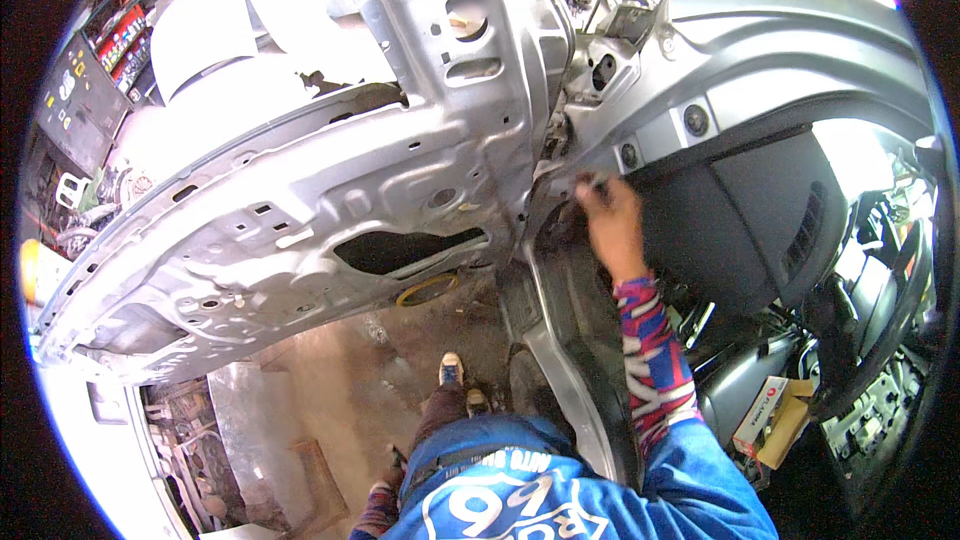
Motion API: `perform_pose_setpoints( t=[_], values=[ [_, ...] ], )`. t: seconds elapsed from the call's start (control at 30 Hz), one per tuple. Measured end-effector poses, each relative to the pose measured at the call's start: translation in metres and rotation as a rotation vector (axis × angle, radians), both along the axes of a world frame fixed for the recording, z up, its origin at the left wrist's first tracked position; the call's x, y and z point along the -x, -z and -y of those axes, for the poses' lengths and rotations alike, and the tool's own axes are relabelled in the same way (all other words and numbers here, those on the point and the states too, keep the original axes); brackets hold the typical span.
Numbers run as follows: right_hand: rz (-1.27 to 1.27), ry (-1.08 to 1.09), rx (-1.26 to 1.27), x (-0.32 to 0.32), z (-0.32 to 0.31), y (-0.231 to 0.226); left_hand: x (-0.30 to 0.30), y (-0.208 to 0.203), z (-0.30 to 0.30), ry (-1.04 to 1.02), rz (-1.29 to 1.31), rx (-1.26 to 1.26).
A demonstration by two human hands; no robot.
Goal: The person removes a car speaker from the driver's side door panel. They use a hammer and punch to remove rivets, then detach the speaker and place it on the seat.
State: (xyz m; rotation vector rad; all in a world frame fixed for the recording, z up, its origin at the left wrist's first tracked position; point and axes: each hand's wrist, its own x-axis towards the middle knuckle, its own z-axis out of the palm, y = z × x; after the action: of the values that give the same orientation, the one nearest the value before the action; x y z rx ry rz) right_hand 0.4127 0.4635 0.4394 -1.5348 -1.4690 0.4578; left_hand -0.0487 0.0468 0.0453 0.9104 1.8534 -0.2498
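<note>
My right hand (614,225) is raised to the gap between the silver car door (330,180) and the car body. Its fingers are pinched beside the dark end of the dashboard, and a small dark thing at the fingertips is too blurred to name. The door stands wide open at the left, its stripped inner panel showing holes and a large dark cutout. Low beside my waist hangs my left hand (388,480), mostly in shadow, so its fingers cannot be made out.
To the right are the black dashboard (745,215), the steering wheel (885,325) and an open cardboard box (772,420). The door sill (565,390) runs beside my legs. A yellow ring (428,289) shows at the door's lower edge. Shelves with bottles (125,45) stand far left.
</note>
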Motion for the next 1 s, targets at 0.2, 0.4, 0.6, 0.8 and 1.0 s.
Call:
perform_pose_setpoints(
  t=[0.2, 0.4, 0.6, 0.8, 1.0],
  values=[
    [-0.414, -0.069, 0.064, 0.007, -0.001, 0.042, 0.028, -0.004, -0.09, -0.055, -0.004, -0.012],
    [-0.489, -0.124, 0.173, 0.038, 0.059, 0.121, 0.038, 0.035, -0.134, 0.124, -0.036, -0.109],
    [-0.356, -0.09, 0.209, 0.038, 0.093, 0.148, 0.015, 0.012, -0.095, 0.004, -0.188, -0.116],
    [-0.362, -0.244, 0.31, 0.055, 0.106, 0.167, -0.014, -0.011, -0.005, -0.408, -0.134, 0.015],
    [-0.355, -0.355, 0.339, 0.064, 0.113, 0.176, -0.046, 0.004, 0.087, -0.747, -0.085, 0.072]
  ],
)
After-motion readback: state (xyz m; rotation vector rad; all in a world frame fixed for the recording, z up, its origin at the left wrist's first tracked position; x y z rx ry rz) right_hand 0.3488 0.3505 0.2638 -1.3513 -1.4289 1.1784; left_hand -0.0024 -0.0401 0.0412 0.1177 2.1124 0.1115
